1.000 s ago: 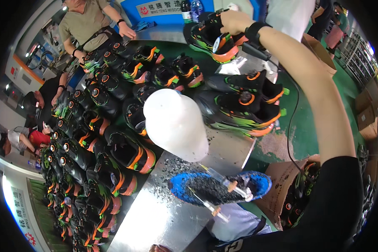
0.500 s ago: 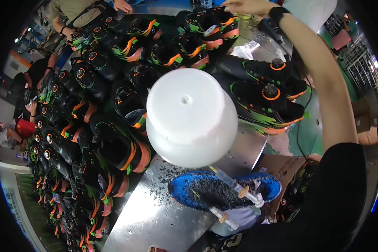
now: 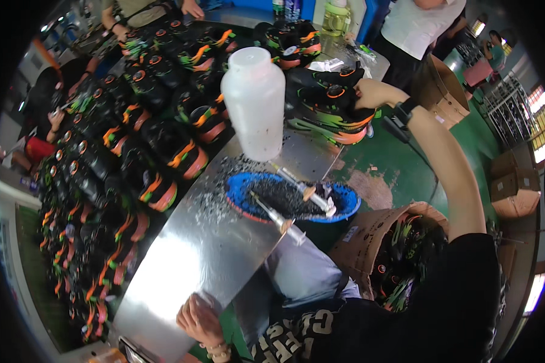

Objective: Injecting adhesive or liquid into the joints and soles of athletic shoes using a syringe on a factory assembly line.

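Observation:
My right hand (image 3: 368,94) is closed on the heel end of a black sports shoe (image 3: 333,115) with green and orange trim and a round dial on top. That shoe stands beside similar ones at the table's far right end. My left hand (image 3: 201,320) lies at the near edge of the metal table (image 3: 169,272), fingers loosely bent and a little apart, nothing seen in them. Between the hands is a blue oval tray (image 3: 239,184) full of black bits. Two syringes (image 3: 306,190) rest across it. Behind it stands a white plastic bottle (image 3: 254,106).
Rows of black shoes (image 3: 145,145) cover the left side. A carton of shoes (image 3: 363,242) is on the floor at right; more cartons (image 3: 515,190) stand farther off. Black crumbs surround the tray. Other people work at the far and left sides, one in a white shirt (image 3: 418,27).
My right hand has come from a shoe at the far edge to one nearer at the right. My left hand has come into view. The whole view has shifted; the bottle looks smaller.

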`<state>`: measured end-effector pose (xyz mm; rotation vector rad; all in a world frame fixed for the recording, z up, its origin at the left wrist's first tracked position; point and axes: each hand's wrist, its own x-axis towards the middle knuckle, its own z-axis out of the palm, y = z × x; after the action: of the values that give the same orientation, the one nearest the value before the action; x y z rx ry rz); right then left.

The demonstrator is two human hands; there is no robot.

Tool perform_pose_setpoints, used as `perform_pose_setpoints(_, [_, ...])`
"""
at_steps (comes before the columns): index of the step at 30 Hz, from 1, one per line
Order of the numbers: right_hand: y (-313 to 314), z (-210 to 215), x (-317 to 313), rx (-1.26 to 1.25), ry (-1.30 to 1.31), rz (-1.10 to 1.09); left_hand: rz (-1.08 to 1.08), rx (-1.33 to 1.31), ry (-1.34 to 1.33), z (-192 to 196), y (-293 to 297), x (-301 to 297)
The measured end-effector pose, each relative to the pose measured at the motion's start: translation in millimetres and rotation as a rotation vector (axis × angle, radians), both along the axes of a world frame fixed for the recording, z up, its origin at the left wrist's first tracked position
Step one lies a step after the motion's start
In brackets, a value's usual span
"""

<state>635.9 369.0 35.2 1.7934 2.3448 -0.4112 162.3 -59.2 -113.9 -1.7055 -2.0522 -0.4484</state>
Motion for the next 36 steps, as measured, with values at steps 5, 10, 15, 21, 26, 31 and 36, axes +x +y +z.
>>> perform_pose_setpoints(5, [6,1,5,0.299,-0.102,0.039,-0.009,0.025,-0.134,14,-7,8])
perform_pose_setpoints(10, [-79,101,43,0.447,-0.048,-0.003,-0.125,0.052,-0.173,14,-19,8])
perform_pose_setpoints(15, [-199,172,32,0.491,-0.115,-0.124,-0.177,0.074,-0.129,14,-24,5])
perform_pose_setpoints(21, [-310,163,-12,0.56,0.45,-0.041,-0.206,0.126,-0.197,15,-12,4])
perform_pose_setpoints(26, [-294,117,-169,0.135,0.405,0.528,-0.168,0.239,-0.413,16,-53,2])
perform_pose_setpoints(31, [-269,51,-296,0.048,0.417,0.724,-0.158,0.226,-0.49,13,-107,5])
perform_pose_setpoints(36, [-262,6,-378,0.109,0.326,0.751,0.002,0.169,-0.542,0,-157,-2])
